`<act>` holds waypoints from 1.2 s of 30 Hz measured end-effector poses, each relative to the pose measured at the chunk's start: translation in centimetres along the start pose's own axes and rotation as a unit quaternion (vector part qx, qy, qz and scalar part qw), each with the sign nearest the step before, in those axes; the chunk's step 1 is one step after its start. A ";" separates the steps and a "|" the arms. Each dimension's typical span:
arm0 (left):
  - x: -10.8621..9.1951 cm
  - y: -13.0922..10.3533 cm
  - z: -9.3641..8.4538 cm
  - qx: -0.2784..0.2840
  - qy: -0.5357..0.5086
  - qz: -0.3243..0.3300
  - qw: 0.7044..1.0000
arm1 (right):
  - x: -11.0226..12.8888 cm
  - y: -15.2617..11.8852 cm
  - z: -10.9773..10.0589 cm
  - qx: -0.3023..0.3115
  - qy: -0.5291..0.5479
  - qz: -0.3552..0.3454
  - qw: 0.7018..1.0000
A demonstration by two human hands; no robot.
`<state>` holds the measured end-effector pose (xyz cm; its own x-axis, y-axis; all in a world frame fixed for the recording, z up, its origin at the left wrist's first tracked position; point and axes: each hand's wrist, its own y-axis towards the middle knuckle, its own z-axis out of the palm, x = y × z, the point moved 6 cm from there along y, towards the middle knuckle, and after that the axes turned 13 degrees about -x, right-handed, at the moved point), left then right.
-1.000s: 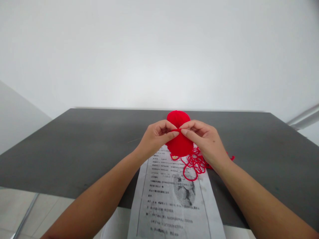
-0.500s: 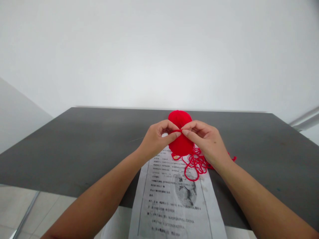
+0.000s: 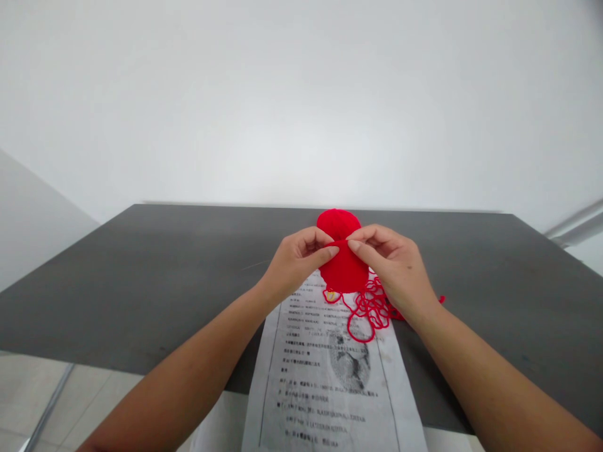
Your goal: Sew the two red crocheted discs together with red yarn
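Between my two hands is a red crochet piece (image 3: 345, 270), its upper edge pinched and its rounded lower part hanging down. My left hand (image 3: 304, 254) grips that edge on the left with thumb and forefinger. On the right, my right hand (image 3: 389, 257) pinches the same edge in the same way, a small gap between the thumbs. Right behind the piece sits a ball of red yarn (image 3: 337, 221), partly hidden by it. Loose red yarn (image 3: 372, 307) lies tangled below, running under my right wrist. A small yellow bit (image 3: 331, 295) shows at the piece's lower left.
A printed paper sheet (image 3: 301, 383) with a dark picture lies under the yarn and hangs over the near edge of the dark grey table (image 3: 188, 270). Behind the table stands a white wall (image 3: 282, 113). Tiled floor (image 3: 89, 395) shows at the lower left.
My thumbs have moved slightly apart along the pinched edge, so the crochet piece is spread a little wider. The yarn ball and paper are nearly unchanged.
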<state>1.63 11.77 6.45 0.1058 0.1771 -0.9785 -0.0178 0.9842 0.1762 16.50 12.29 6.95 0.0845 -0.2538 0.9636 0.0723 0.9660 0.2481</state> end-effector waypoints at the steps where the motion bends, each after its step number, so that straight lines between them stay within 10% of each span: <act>1: 0.0 0.0 0.0 -0.003 0.000 0.003 1.000 | -0.1 0.0 0.0 0.001 0.002 0.001 1.000; 36: -0.1 -0.1 0.0 -0.008 -0.009 -0.003 1.000 | 0.3 -0.3 0.3 0.021 -0.012 0.015 1.000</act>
<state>1.66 11.63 6.58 0.1237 0.1712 -0.9774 -0.0330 0.9852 0.1684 16.16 11.97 7.24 0.0613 -0.2248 0.9725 0.0293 0.9743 0.2234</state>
